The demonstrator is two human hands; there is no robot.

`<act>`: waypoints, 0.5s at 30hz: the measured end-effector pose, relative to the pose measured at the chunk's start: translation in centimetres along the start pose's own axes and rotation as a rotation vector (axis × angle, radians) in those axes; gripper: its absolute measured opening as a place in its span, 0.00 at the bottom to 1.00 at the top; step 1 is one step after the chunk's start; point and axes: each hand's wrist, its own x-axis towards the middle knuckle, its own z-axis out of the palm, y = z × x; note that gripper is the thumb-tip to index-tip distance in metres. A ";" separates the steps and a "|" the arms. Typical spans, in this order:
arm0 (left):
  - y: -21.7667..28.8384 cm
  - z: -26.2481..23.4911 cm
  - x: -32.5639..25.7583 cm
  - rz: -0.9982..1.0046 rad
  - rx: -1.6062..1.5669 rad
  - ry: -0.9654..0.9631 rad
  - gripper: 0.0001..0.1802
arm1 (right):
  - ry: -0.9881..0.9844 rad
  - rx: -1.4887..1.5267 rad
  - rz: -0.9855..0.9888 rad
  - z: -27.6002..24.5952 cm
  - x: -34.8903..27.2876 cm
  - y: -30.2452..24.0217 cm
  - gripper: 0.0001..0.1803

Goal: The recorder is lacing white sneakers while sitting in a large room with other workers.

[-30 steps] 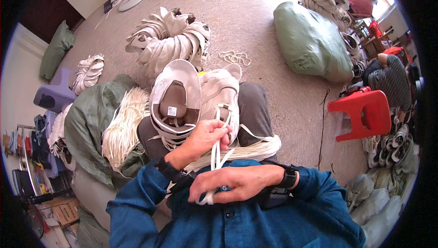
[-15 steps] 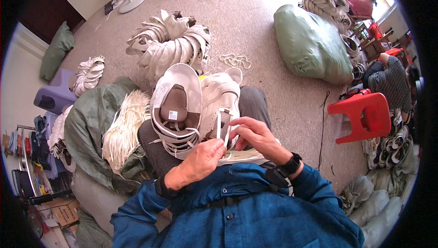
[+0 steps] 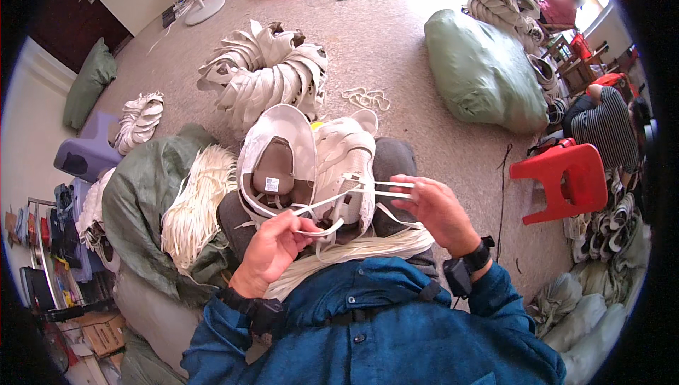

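Note:
Two off-white shoe uppers lie side by side on my lap. The left upper (image 3: 308, 146) opens upward, showing a brown lining with a white label. The right upper (image 3: 344, 148) has a white shoelace (image 3: 322, 204) running out of its eyelets to both sides. My left hand (image 3: 274, 249) pinches the lace near the heap on my lap, with a loop hanging by the fingers. My right hand (image 3: 444, 216) is closed on two strands of the lace, drawn out to the right. A bundle of pale laces (image 3: 382, 247) lies across my lap under the hands.
Another lace bundle (image 3: 200, 211) rests on a green sack (image 3: 138, 194) at my left. Ahead sits a ring of stacked uppers (image 3: 265, 88) beside a loose lace (image 3: 366, 98). To the right are a stuffed green sack (image 3: 484, 73), a red stool (image 3: 559, 181) and a person in stripes (image 3: 601, 130).
My hands have moved apart, the left one down and left, the right one out to the right. The lace strands between them and the upper are now stretched sideways.

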 end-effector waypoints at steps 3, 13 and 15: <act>0.2 -1.5 0.2 0.195 -0.483 0.162 0.11 | -0.022 0.257 -0.171 -4.2 -1.8 0.0 0.15; 6.6 -7.8 -1.7 0.641 -0.395 0.205 0.15 | 0.013 0.783 -0.507 -22.9 -11.4 5.1 0.18; 7.9 -6.5 -1.6 0.624 -0.132 0.400 0.14 | 0.207 0.860 -0.497 -26.9 -13.7 7.1 0.17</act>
